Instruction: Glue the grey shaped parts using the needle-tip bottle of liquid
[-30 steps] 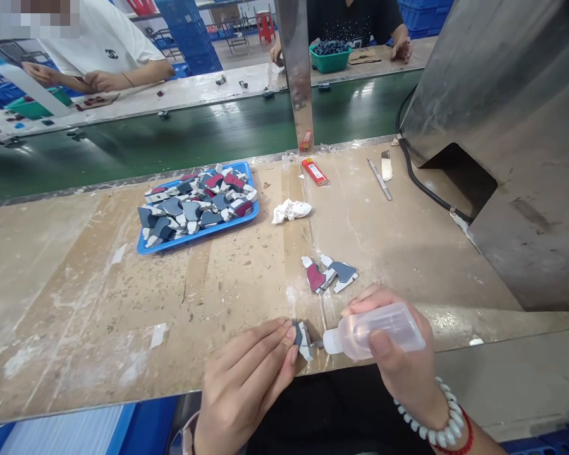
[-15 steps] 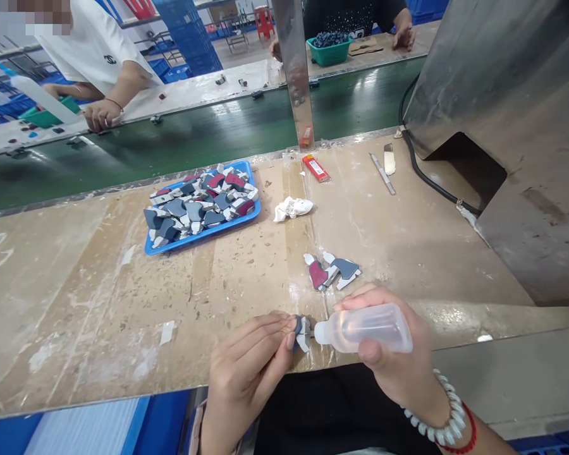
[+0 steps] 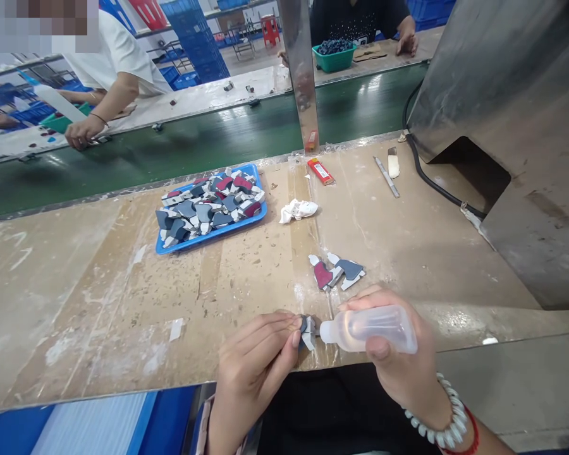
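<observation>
Near the table's front edge, my left hand (image 3: 260,347) pinches a small grey-and-white plastic part (image 3: 309,333) between thumb and fingertips. My right hand (image 3: 403,354) is wrapped round a translucent squeeze bottle (image 3: 372,328), lying nearly level with its white cap toward the part. The bottle's tip is at or very close to the part; I cannot tell if they touch. Just beyond my hands lie two similar parts, one with a maroon panel (image 3: 322,275) and one with a grey panel (image 3: 351,270), side by side.
A blue tray (image 3: 211,238) heaped with such parts stands at the left. Crumpled tissue (image 3: 298,211), a red lighter (image 3: 321,171), a craft knife (image 3: 387,177) and a small blade (image 3: 393,163) lie farther back. A green conveyor belt (image 3: 208,139) and metal housing (image 3: 516,101) bound the table; two people sit across.
The whole view has shifted slightly, so the table's things appear a little farther right. My hands keep the same grip on the part and bottle. Across the belt, one person's hand has moved left.
</observation>
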A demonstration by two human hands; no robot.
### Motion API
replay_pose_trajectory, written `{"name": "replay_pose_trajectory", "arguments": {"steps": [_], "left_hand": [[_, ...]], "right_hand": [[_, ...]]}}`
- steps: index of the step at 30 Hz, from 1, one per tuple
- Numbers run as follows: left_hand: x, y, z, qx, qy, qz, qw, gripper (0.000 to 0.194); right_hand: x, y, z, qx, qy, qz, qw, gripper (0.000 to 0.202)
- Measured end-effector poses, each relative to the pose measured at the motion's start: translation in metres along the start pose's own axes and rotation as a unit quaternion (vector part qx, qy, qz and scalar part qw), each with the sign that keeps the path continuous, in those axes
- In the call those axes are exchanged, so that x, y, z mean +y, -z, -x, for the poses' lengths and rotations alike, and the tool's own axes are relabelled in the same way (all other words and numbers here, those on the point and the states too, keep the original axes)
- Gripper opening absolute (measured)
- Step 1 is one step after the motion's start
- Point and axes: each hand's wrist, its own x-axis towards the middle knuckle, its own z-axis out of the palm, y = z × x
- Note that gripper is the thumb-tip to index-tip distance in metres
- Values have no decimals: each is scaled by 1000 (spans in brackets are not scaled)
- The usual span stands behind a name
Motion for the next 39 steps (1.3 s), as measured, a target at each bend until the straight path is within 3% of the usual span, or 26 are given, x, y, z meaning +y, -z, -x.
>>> {"name": "replay_pose_trajectory", "arguments": {"steps": [8,14,18,22,26,29,32,35,37,39], "left_hand": [[0,0,1,3,4,8,1000,19],[-2,1,4,1,-1,2,1000,19],[-1,2,13,-19,-27,-63,997,19],[3,-2,29,-45,-60,-148,986,31],[11,-9,40,16,-60,-159,985,32],[16,-12,42,53,-35,-151,987,26],[19,-13,40,72,-10,-142,987,20],[21,-14,35,90,1,-119,989,16],[25,-14,32,110,2,-103,989,17],[30,-14,28,131,3,-85,988,25]], "right_hand": [[-1,0,1,20,10,14,1000,35],[-9,1,-12,117,-39,-174,977,28],[-17,20,-12,154,-120,-160,968,42],[-25,51,-6,119,-148,-96,977,34],[-26,67,-8,165,-91,11,982,49],[-18,69,-13,221,-19,167,961,71],[-6,75,-16,209,-19,296,932,70],[-2,84,-16,182,-21,304,935,75],[-7,83,-13,208,65,303,928,70],[-16,72,-3,293,186,297,890,41]]}}
